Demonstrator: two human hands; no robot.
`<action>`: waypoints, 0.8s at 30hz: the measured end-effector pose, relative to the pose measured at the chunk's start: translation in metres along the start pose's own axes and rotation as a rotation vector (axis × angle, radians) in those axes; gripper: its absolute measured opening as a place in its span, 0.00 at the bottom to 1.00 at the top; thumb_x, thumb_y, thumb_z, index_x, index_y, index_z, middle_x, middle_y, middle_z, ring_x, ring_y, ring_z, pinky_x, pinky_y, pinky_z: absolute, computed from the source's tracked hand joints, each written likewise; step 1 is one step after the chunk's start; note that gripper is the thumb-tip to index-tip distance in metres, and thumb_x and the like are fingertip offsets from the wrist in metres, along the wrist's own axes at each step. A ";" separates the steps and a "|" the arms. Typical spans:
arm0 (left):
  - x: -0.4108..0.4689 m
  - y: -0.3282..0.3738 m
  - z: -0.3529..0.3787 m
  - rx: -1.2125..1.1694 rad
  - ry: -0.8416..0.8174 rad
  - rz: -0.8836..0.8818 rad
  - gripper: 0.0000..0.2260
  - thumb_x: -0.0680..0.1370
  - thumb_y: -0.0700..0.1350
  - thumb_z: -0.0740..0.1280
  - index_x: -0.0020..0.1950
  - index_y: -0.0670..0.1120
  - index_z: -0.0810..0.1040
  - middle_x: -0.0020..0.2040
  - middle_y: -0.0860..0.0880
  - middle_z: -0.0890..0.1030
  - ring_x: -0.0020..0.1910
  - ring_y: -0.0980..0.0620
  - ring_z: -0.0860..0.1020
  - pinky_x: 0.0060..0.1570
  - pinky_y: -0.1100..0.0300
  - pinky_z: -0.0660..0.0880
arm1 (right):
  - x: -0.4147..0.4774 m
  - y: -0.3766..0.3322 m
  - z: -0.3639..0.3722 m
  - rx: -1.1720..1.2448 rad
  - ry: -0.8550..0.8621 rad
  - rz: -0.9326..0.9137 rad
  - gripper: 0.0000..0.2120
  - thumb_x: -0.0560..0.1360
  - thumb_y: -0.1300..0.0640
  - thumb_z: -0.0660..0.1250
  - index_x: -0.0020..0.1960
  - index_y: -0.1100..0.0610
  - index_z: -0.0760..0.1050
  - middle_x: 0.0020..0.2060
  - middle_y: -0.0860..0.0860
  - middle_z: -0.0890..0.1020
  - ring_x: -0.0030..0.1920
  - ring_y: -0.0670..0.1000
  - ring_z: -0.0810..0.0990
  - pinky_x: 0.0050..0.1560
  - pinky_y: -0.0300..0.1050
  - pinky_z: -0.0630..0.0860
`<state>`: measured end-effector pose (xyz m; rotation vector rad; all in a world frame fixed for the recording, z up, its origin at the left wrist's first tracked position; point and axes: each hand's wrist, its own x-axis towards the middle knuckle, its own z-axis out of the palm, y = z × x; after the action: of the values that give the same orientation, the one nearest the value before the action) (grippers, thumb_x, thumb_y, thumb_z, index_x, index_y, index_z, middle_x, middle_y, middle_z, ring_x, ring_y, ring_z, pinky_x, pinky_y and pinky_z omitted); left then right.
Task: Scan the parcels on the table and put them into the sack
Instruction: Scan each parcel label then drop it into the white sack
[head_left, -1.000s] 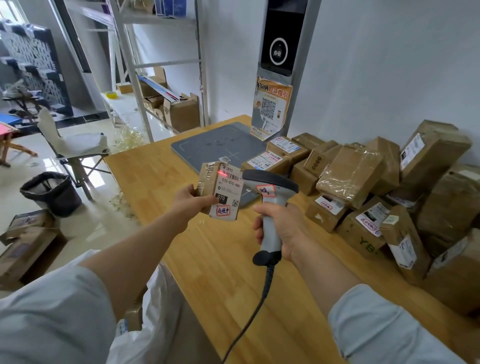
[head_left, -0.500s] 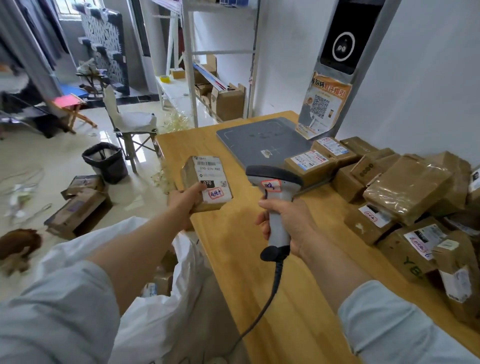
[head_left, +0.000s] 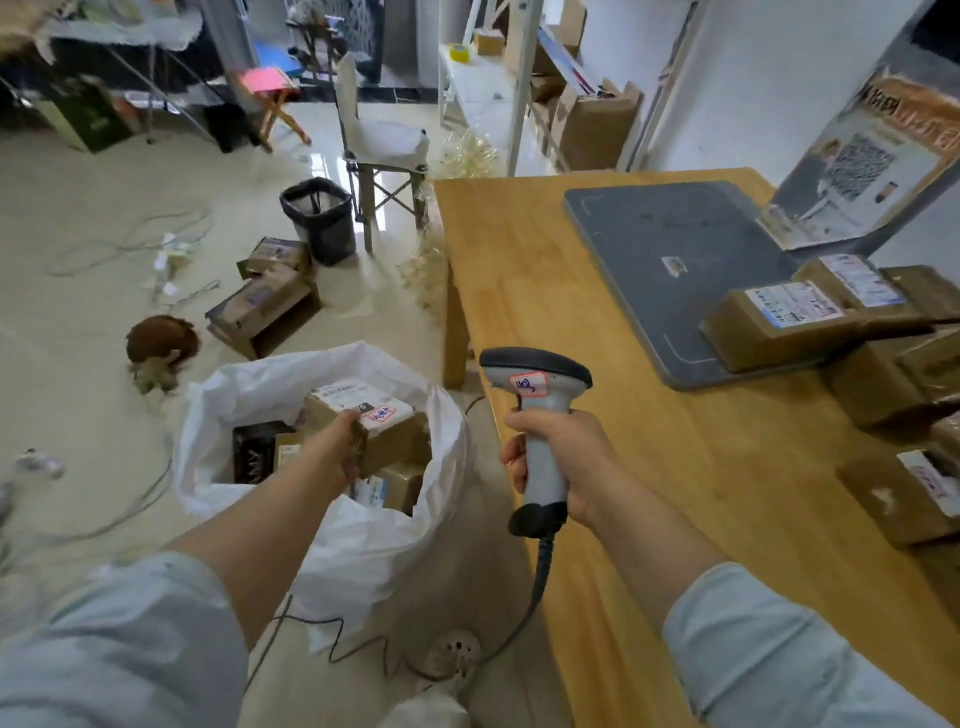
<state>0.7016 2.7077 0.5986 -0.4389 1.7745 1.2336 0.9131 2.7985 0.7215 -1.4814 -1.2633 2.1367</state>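
While left hand (head_left: 340, 447) grips parcel (head_left: 379, 423) inside sack (head_left: 363, 540) mouth (other boxes beneath), right hand (head_left: 563, 462) clasps scanner (head_left: 537, 415) at table (head_left: 675, 467) near-left edge; more parcels (head_left: 789, 317) far right.

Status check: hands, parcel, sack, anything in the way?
Left hand grips parcel in mouth of sack, not yet released. Right hand holds scanner at table edge. Other parcels inside; nothing blocks the drop.

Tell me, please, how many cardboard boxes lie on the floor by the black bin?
2: a small box just left of the bin, a bigger box nearer the sack. Others may be hidden behind the bin.
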 end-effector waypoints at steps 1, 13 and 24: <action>0.007 0.002 -0.001 -0.039 -0.006 0.025 0.16 0.79 0.52 0.65 0.60 0.43 0.71 0.56 0.45 0.80 0.47 0.48 0.78 0.30 0.61 0.76 | 0.004 0.001 0.001 -0.011 0.000 0.005 0.06 0.73 0.62 0.69 0.47 0.62 0.74 0.28 0.57 0.79 0.23 0.50 0.74 0.27 0.42 0.73; -0.030 -0.002 0.094 0.338 -0.058 0.360 0.31 0.77 0.51 0.67 0.76 0.43 0.61 0.71 0.43 0.68 0.67 0.40 0.70 0.64 0.45 0.71 | 0.016 -0.011 -0.037 0.075 0.088 -0.016 0.03 0.73 0.65 0.67 0.42 0.62 0.73 0.26 0.57 0.77 0.21 0.51 0.71 0.25 0.40 0.71; -0.091 0.013 0.261 0.637 -0.269 0.757 0.32 0.76 0.50 0.70 0.77 0.47 0.60 0.73 0.44 0.65 0.69 0.44 0.69 0.64 0.49 0.72 | 0.002 -0.033 -0.155 0.357 0.426 -0.098 0.05 0.70 0.67 0.69 0.38 0.62 0.74 0.25 0.56 0.78 0.21 0.51 0.72 0.26 0.41 0.72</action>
<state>0.8631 2.9245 0.6564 0.7917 2.0221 1.0380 1.0362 2.8977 0.7287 -1.5629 -0.7445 1.7416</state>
